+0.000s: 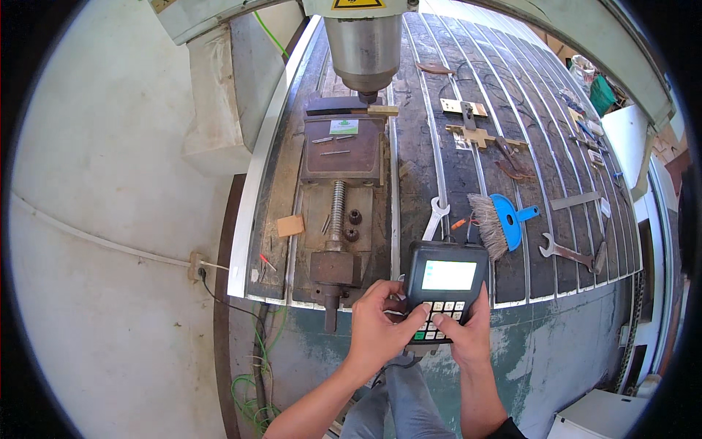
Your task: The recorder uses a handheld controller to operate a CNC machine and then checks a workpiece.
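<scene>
A black handheld controller [479, 257] with a lit screen and a keypad is held between both hands at the table's near edge. My left hand [380, 322] grips its left side, the thumb on the keys. From the right, my right hand [472, 329] wraps round the casing, its thumb also on the keypad. Beyond the controller, a machine vise [344, 154] with a threaded screw lies on the slotted machine bed [413, 146]. Above the vise's far end hangs a metal spindle [363, 55]. Small metal bits [334, 139] and a green-and-white card [344, 126] rest on the vise.
Right of the controller lie a blue dustpan brush [506, 223], an open-end wrench [567, 252] and another wrench [436, 216]. A small wooden block [290, 225] sits left of the vise screw. Green cables [248, 399] hang at lower left, and a gantry beam [607, 44] arches overhead.
</scene>
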Demonstrator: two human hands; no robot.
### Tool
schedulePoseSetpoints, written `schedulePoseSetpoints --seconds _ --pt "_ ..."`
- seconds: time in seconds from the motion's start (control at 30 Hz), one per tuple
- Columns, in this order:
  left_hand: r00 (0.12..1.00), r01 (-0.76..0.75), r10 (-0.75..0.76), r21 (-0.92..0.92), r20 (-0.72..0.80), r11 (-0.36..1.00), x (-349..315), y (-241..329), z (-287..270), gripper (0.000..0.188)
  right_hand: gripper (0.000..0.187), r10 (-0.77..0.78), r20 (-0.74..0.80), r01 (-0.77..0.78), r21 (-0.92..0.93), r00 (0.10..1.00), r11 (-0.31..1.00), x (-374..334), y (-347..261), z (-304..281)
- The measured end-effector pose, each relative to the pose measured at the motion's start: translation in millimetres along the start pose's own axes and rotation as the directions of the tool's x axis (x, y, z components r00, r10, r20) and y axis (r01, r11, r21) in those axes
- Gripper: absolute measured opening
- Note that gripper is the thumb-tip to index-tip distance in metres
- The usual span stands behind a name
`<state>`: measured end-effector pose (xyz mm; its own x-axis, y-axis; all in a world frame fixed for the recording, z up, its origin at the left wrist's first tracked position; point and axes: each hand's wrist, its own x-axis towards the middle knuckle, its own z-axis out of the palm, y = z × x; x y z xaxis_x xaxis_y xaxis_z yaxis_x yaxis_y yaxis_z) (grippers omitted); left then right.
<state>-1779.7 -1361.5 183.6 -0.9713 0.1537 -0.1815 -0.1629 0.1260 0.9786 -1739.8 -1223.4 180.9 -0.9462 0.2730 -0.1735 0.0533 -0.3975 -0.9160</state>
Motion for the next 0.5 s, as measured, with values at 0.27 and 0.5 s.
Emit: schedulePoseSetpoints --seconds 0.27,0.5 --pt "0.999 0.035 -0.034 -0.028 0.022 0.999 -4 8 -3 0.031 0.058 0.009 -0.010 -0.009 -0.018 1.000 1.000 -2 0 2" --pt "0.965 -0.181 0.229 0.307 -0.128 0.935 3 55 -15 0.022 0.060 0.036 0.000 -0.036 0.007 0.999 0.999 7 -6 -9"
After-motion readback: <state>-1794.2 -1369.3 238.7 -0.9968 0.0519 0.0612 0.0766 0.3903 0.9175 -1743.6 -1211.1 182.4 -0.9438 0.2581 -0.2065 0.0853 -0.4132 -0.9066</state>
